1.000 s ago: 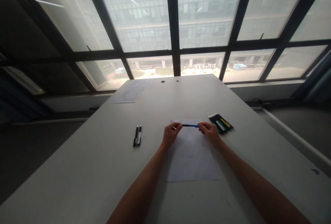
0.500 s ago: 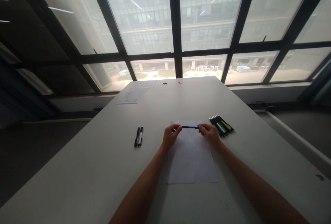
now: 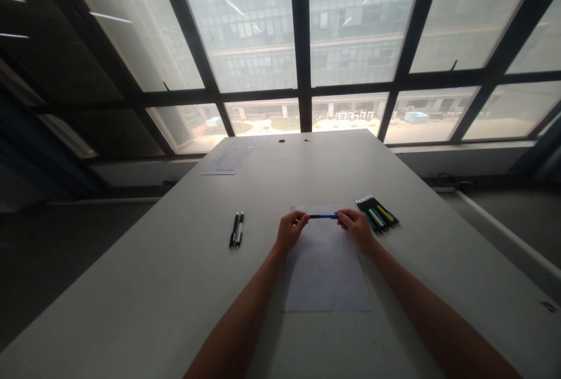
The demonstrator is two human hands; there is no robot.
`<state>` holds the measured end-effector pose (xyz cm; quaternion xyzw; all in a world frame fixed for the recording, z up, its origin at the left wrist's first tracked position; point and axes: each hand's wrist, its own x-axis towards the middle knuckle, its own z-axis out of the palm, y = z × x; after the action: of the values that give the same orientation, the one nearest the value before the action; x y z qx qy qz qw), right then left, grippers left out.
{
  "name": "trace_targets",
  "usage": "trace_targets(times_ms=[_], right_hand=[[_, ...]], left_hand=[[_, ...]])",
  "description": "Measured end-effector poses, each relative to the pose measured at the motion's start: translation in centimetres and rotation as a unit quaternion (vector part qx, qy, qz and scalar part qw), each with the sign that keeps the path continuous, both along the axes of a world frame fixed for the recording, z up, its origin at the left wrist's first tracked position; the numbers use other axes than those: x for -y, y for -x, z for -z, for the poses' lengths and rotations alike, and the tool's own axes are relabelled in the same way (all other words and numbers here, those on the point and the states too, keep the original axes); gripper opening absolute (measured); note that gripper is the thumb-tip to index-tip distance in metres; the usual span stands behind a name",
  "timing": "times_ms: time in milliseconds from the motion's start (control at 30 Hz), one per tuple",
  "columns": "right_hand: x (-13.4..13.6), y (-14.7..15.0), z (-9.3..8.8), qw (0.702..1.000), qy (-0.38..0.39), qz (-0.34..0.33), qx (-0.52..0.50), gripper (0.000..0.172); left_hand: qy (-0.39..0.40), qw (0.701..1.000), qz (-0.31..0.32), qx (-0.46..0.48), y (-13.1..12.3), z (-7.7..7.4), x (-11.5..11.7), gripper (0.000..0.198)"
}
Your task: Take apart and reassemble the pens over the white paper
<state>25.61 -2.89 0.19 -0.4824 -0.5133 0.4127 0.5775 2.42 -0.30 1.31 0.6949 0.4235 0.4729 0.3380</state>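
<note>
A blue and black pen [image 3: 324, 216] is held level between my two hands, over the far part of a white sheet of paper [image 3: 328, 274]. My left hand [image 3: 291, 230] pinches the black end with closed fingers. The blue end is gripped by my right hand [image 3: 356, 228], whose fingers are closed too. Just right of that hand lies a row of several pens [image 3: 377, 214], mostly black with green, white and yellow parts. Left of my left hand, two pens [image 3: 236, 230] lie side by side, one black and one black and white.
The white table [image 3: 175, 274] runs away from me to large windows [image 3: 350, 23]. Printed sheets [image 3: 228, 156] lie at its far left. Near the far edge are two small round spots [image 3: 281, 141]. A small dark piece [image 3: 547, 307] sits at the right edge.
The whole view has shifted slightly, so table and windows appear a little further right. My hands keep the same hold on the pen.
</note>
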Motion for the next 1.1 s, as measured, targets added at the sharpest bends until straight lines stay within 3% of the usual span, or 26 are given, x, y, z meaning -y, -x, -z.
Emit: trace_targets(times_ms=[333, 567, 933, 1100], right_hand=[[0.09, 0.18, -0.58, 1.0, 0.012, -0.004, -0.009, 0.038], [-0.31, 0.13, 0.06, 1.0, 0.001, 0.009, -0.019, 0.037], [-0.25, 0.11, -0.05, 0.999, 0.0, 0.023, -0.025, 0.036], [-0.2, 0.16, -0.06, 0.999, 0.002, 0.021, -0.025, 0.036]], left_hand=[[0.007, 0.999, 0.005, -0.041, -0.29, 0.19, -0.09, 0.059], [-0.004, 0.999, -0.003, 0.038, -0.07, 0.21, -0.47, 0.045], [-0.042, 0.999, -0.027, -0.005, -0.03, 0.78, -0.78, 0.021], [-0.036, 0.999, -0.034, -0.015, -0.12, 0.49, -0.73, 0.023]])
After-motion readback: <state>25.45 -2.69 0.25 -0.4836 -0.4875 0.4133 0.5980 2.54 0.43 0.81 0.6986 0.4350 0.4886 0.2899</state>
